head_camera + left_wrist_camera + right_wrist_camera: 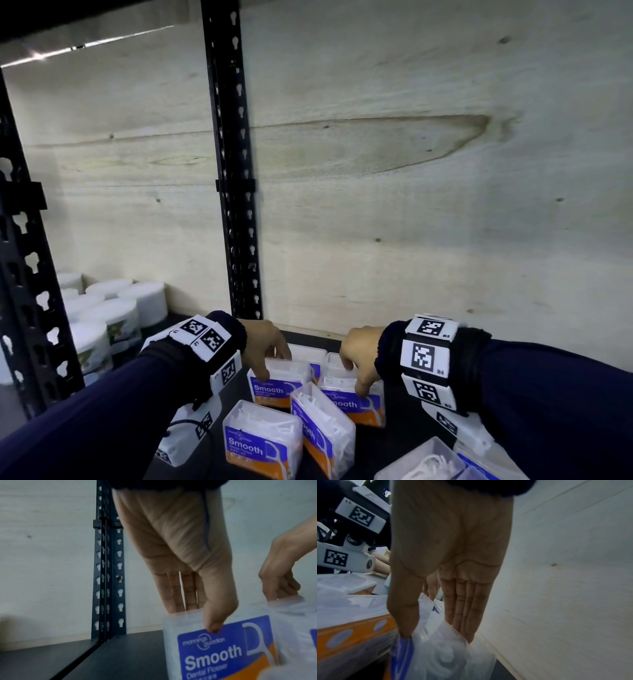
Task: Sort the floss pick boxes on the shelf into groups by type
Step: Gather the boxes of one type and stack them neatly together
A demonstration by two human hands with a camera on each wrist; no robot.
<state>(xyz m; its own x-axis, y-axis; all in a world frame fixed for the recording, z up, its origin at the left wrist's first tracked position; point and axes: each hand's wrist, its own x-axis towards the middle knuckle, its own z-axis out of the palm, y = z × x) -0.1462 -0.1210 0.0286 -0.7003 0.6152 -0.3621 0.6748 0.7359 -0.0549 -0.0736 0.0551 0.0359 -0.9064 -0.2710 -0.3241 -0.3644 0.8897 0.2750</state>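
Note:
Several clear floss pick boxes with blue and orange "Smooth" labels stand on the dark shelf [370, 455]. My left hand [274, 365] grips the back-left box [279, 389] from above, thumb [214, 626] on its front label and fingers behind its top edge. My right hand [354, 377] pinches the neighbouring box [358, 404] the same way; in the right wrist view the thumb [406, 622] and fingers [467, 615] clamp that box [440, 655]. In front stand an upright box [260, 442] and a tilted one [322, 428]. More boxes [308, 353] sit behind, partly hidden by my hands.
A plywood back wall [411, 205] closes the shelf close behind the boxes. A black slotted upright [236, 171] divides the bays. White round tubs [113, 315] fill the left bay. Clear boxes lying flat [421, 462] sit at the front right.

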